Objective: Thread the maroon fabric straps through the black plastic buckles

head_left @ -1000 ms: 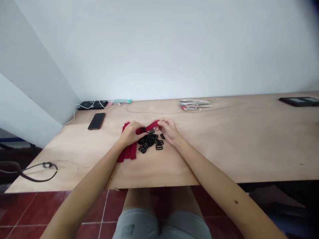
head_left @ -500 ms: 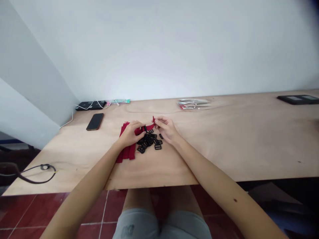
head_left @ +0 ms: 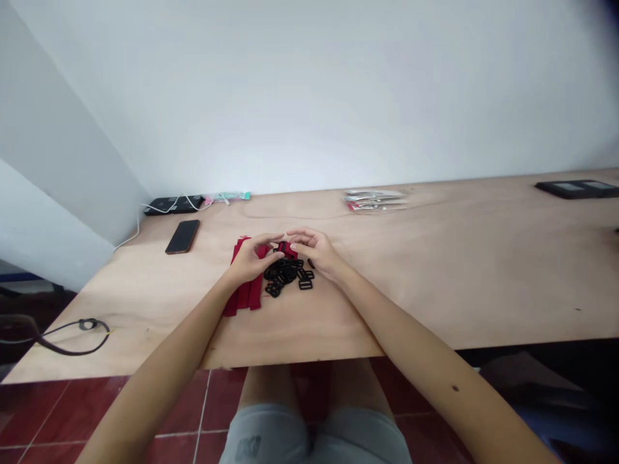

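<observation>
A red webbing strap (head_left: 291, 251) with a black slide buckle (head_left: 282, 246) on it is between my two hands, above a pile of loose black slide buckles (head_left: 285, 276). My left hand (head_left: 250, 261) curls round the strap from the left, its thumb and fingertips close to the buckle. My right hand (head_left: 319, 252) pinches the strap on the right side of the buckle, thumb in front; the strap's end is hidden there. Under and beside my left hand lie several flat red straps (head_left: 246, 296), partly covered by it.
A phone (head_left: 182, 236) lies at the left, with black boxes (head_left: 174, 205) and a white cable behind it. Plastic-wrapped packets (head_left: 376, 200) lie near the wall. A black device (head_left: 578, 188) sits far right. A dark cable loop (head_left: 87, 325) rests at the left front.
My right hand has come left and slightly down to the buckle. The strap end that stood up in its fingertips no longer shows. My left hand has barely moved.
</observation>
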The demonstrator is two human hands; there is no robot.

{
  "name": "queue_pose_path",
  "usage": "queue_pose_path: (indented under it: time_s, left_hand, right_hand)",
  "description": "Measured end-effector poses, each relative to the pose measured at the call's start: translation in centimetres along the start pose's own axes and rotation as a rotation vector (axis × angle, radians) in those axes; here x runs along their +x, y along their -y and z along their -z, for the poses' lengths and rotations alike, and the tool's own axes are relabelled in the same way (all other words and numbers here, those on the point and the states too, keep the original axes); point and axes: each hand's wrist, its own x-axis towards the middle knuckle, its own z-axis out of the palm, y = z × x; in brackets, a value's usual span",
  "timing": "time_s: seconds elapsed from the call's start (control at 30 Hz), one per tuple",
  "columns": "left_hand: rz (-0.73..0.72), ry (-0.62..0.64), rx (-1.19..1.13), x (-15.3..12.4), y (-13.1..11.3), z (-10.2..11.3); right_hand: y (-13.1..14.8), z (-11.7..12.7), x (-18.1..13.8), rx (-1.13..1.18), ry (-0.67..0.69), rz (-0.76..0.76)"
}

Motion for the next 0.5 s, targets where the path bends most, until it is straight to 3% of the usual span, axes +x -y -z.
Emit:
queue_pose_path:
  time_s: [0.23,0.4,0.5]
  left_hand:
    - [0.065,0.039,-0.201,-0.11,-0.21,-0.36]
    - [0.019,0.048,-0.049,-0.14,-0.49,-0.03]
    - [-0.002,0.062,-0.072,-0.10,-0.12,-0.03]
  right_hand:
    - [0.33,0.13,-0.16,-0.006,0.076,0.006]
    - [0.79,0.01,-0.27,-0.045,0.088,0.011]
    - [0.96,-0.14,-0.29,-0.036,0.103,0.007]
